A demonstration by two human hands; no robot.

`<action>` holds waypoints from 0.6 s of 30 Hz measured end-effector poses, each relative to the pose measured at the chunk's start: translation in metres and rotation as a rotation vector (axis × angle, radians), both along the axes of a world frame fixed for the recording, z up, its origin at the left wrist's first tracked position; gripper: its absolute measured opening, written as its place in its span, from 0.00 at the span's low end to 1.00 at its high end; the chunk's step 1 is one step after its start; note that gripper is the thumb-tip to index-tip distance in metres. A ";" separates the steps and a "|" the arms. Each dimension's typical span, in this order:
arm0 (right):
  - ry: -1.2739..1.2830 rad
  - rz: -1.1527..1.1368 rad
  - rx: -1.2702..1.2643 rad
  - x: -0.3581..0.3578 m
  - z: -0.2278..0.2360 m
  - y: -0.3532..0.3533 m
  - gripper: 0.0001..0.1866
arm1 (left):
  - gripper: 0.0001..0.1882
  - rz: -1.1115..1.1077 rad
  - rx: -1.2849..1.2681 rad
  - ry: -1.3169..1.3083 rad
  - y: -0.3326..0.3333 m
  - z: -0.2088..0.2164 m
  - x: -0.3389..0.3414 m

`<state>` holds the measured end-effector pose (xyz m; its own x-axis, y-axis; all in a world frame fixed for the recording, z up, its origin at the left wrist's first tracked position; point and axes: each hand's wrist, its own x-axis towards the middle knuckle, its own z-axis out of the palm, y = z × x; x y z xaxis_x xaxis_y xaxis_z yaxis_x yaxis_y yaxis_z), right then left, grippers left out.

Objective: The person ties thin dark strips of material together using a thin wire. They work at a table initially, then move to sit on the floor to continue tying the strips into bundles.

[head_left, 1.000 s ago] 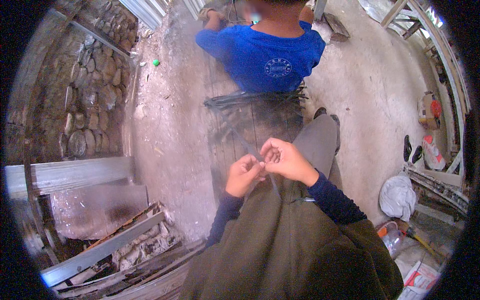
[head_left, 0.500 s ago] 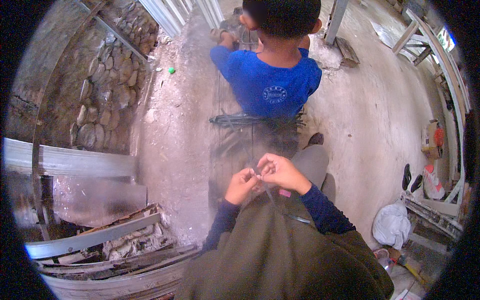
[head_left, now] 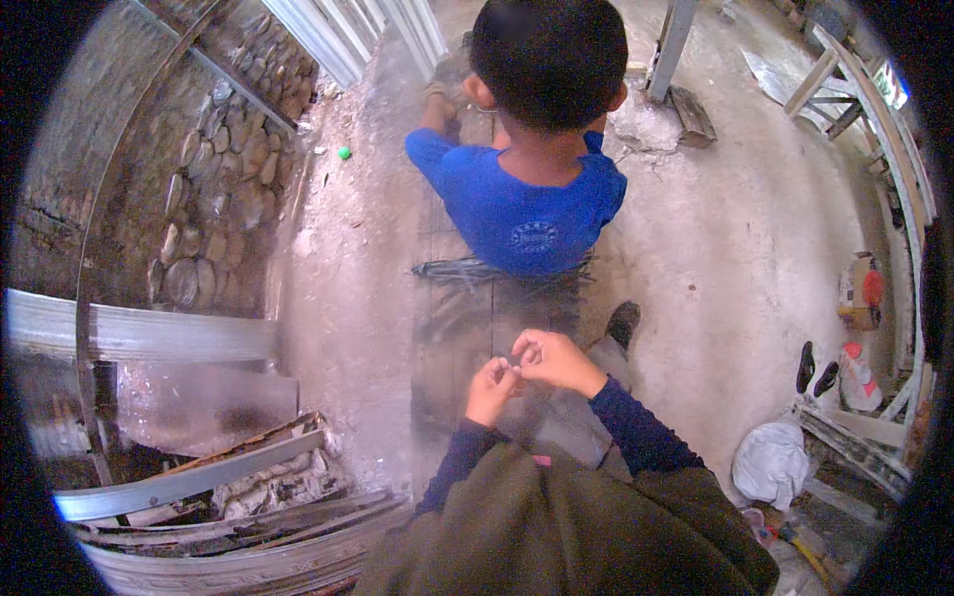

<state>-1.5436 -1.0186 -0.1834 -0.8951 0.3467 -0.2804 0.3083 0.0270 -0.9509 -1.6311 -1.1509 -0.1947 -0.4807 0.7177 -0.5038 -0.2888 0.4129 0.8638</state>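
Note:
In front of my lap, my left hand (head_left: 492, 390) and my right hand (head_left: 556, 360) meet at the fingertips, both closed in a pinch. Between them is a thin dark strip (head_left: 515, 362), of which only a small trace shows; the rest is too faint to follow. Beneath and beyond my hands runs a dark wooden bench (head_left: 447, 372). Across it, farther off, lies a bundle of thin dark strips (head_left: 462, 270). Just past the bundle sits a person in a blue shirt (head_left: 537, 214), back toward me, their hands largely hidden.
Stacked boards (head_left: 238, 536) and a metal rail (head_left: 189, 482) stand close on my left. To the right lie a white sack (head_left: 771, 465), a pair of dark sandals (head_left: 810, 370) and a box (head_left: 860, 291). A wooden block (head_left: 691, 116) rests beside a post (head_left: 671, 50).
My view has shifted, so the person and bench sit lower in it. My hands stay pinched together. The strip that trailed over my lap no longer shows there.

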 end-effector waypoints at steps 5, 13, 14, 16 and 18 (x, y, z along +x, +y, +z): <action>0.075 -0.076 -0.037 -0.007 -0.020 -0.022 0.11 | 0.05 -0.042 0.029 0.103 -0.020 -0.022 -0.013; 0.149 -0.247 0.002 -0.006 -0.020 -0.084 0.10 | 0.06 -0.072 0.060 0.006 -0.064 -0.007 -0.020; 0.161 -0.254 0.007 -0.006 -0.018 -0.092 0.11 | 0.06 -0.075 0.087 -0.001 -0.071 -0.007 -0.021; 0.185 -0.269 0.017 -0.006 -0.016 -0.106 0.11 | 0.06 -0.102 0.076 -0.026 -0.083 -0.008 -0.023; 0.166 -0.262 0.006 -0.005 -0.018 -0.115 0.11 | 0.06 -0.118 0.084 -0.047 -0.092 -0.008 -0.024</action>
